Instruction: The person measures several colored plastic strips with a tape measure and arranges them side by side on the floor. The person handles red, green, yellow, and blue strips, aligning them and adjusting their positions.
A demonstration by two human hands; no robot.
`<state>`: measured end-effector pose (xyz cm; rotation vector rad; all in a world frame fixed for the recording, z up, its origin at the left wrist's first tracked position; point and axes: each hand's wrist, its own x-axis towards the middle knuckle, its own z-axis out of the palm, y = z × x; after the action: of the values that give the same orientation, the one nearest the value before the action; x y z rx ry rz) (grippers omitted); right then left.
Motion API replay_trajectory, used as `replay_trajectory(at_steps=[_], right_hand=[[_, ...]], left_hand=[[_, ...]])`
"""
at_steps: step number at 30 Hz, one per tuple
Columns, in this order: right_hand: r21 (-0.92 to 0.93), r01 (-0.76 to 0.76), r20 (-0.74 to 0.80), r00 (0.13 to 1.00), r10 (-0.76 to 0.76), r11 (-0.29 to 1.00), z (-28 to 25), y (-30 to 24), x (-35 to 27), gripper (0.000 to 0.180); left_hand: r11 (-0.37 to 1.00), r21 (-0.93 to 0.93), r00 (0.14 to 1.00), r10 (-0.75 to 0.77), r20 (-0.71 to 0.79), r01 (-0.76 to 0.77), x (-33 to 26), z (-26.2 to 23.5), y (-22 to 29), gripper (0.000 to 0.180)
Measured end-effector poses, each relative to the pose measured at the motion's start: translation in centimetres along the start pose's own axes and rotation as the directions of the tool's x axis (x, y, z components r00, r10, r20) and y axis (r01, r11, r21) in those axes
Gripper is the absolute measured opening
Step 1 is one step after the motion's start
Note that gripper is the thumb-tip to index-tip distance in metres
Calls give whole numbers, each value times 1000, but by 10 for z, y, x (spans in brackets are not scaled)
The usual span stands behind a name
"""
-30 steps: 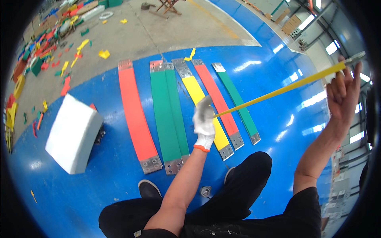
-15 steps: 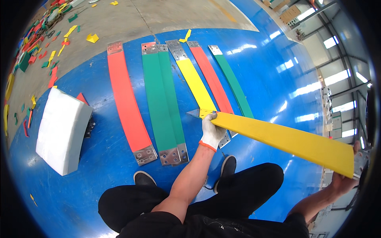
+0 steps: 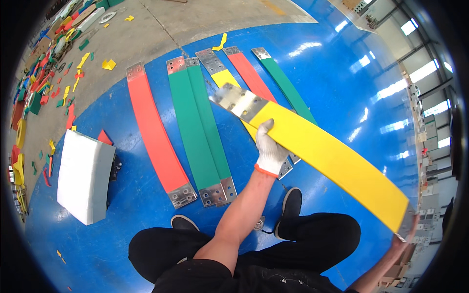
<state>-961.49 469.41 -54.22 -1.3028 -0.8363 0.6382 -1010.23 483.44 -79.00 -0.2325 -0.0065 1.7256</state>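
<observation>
A long flat busbar in a yellow sleeve, with bare metal ends, is held up off the floor, slanting from upper left to lower right. Its far metal end has holes and catches the light. My left hand, in a white glove with an orange cuff, is closed around the bar's near edge below that end, thumb on top. At the other end my right hand grips the metal tip; its fingers are partly hidden. Beneath the held bar lies another yellow busbar, largely covered by it.
Red busbars and green busbars lie side by side on the blue floor, with another red busbar and green busbar to the right. A white block stands left. Coloured scraps litter the grey floor beyond.
The held busbar has tilted more steeply, its far end rising up and left and its right end dropping. Its broad yellow face has turned up. Both hands still hold it.
</observation>
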Motion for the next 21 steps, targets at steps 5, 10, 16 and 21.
replay_trajectory(at_steps=[5, 10, 16, 21], right_hand=[[-138, -302, 332, 883, 331, 943, -25, 143, 0, 45], [-434, -421, 402, 701, 589, 797, -10, 238, -21, 30], [-654, -589, 196, 475, 858, 475, 21, 332, -46, 22], [-537, -699, 206, 435, 877, 472, 75, 367, -66, 19]], left_hand=[[999, 32, 999, -33, -13, 33, 46, -32, 23, 52], [954, 297, 994, 68, -82, -40, 77, -85, 41, 42], [873, 482, 905, 140, -402, 79, 125, -122, 74, 37], [812, 583, 944, 200, -262, -10, 172, -149, 92, 35]])
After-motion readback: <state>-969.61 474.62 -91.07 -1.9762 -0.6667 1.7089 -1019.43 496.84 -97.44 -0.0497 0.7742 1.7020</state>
